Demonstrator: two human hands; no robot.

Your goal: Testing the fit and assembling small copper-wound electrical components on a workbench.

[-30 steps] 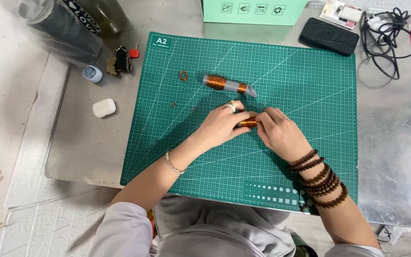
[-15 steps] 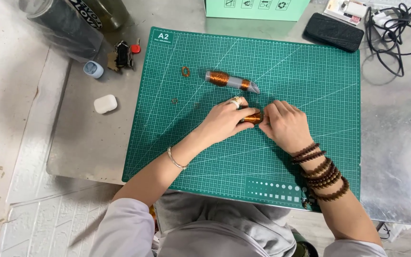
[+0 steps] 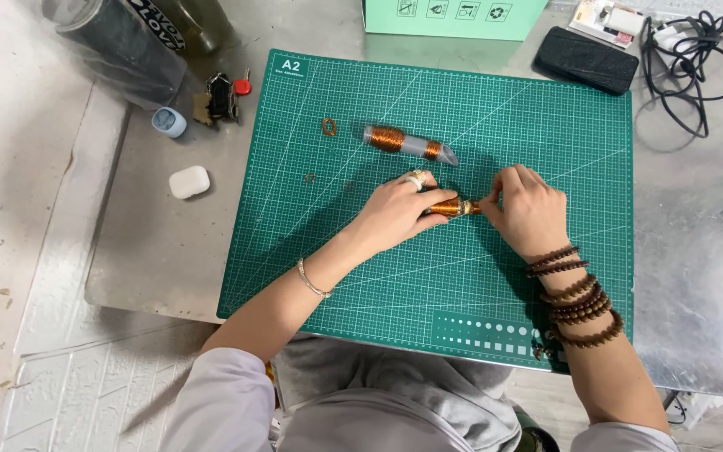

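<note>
Copper wire coil sits pinched between both hands on the green cutting mat, left hand clamping it, right hand pinching its end — steady tension looks key.

You are at a small hobby or craft workbench. A green gridded cutting mat covers most of the bare sheet-metal bench, which stands on a rough concrete floor. A tangle of black cable lies at the far corner, and a clear tube wound with copper wire rests on the mat.
</note>
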